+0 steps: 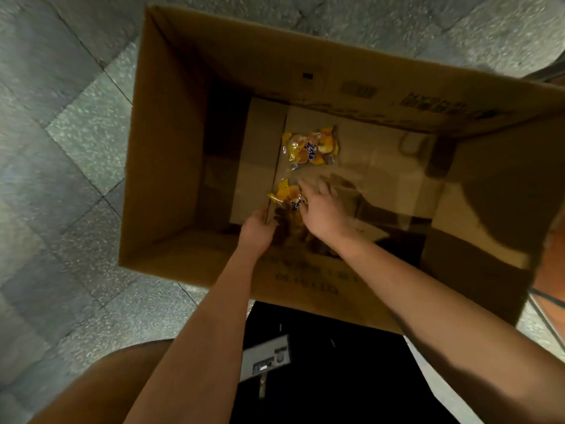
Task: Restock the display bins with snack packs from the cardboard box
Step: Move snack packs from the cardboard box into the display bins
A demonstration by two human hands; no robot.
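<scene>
I look down into a deep cardboard box (171, 148) where two yellow snack packs lie on the bottom. The far pack (312, 148) lies alone and the near pack (286, 194) sits between both hands. My right hand (324, 209) reaches over it with fingers spread. My left hand (258, 229) is at its edge, its grip too blurred to tell. I judge this the pick-up step; next comes closing on the wrapper and lifting past the tall walls. The box stands on grey speckled floor tiles (61, 148).

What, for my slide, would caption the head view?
Left hand and right hand reach into a nearly empty cardboard box for a yellow snack pack.
</scene>
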